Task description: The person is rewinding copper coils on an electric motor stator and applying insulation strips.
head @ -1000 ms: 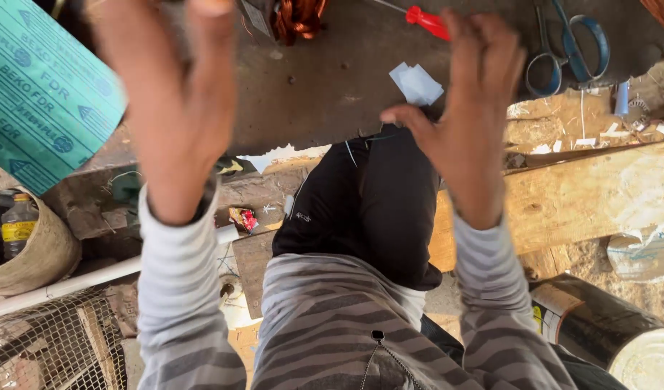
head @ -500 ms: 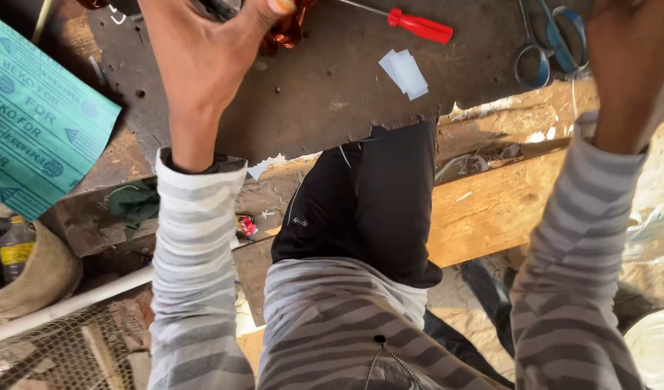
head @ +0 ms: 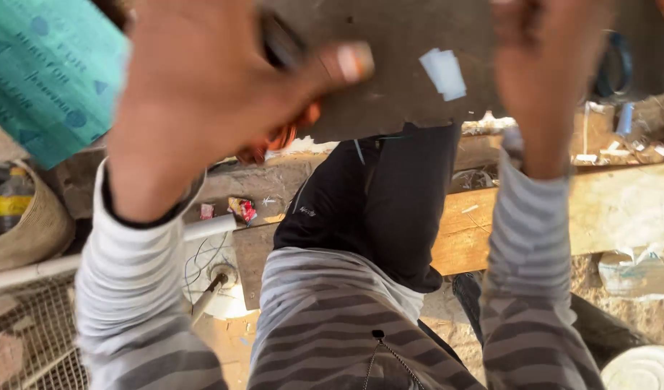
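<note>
Two hands up close to the lens, both blurred. At ten o'clock, filling much of that quarter, left hand (head: 202, 94): back turned to the camera, fingers curled downward, thumb stretched out toward one o'clock with its nail showing. Just beneath that palm, peeking out at its five o'clock edge, orange thing (head: 283, 137), small and rounded, touching or nearly touching the fingers. Cannot tell whether clasped or merely covered; too smeared to judge.

At two o'clock, right hand (head: 548, 79), cut off by the top edge, fingertips out of frame. Grip impossible to tell; nothing seen inside it.

Behind both hands, across twelve o'clock, dark grey board (head: 397, 101), lying flat. On it, between the hands, pale scrap of paper (head: 444, 72). Far at two o'clock, beyond the right hand, blue-handled scissors (head: 621, 65), barely readable.

At ten o'clock corner, teal sanding sheet (head: 43, 79), overlapped by the left hand. At nine o'clock, woven basket (head: 40, 231) with a bottle (head: 13, 202) inside. At three o'clock, pale wooden plank (head: 621, 209), running across under the right wrist. At centre, black trouser knee (head: 375, 209), below the board's edge. From six o'clock upward, grey striped sleeves (head: 527, 245) and shirt.
</note>
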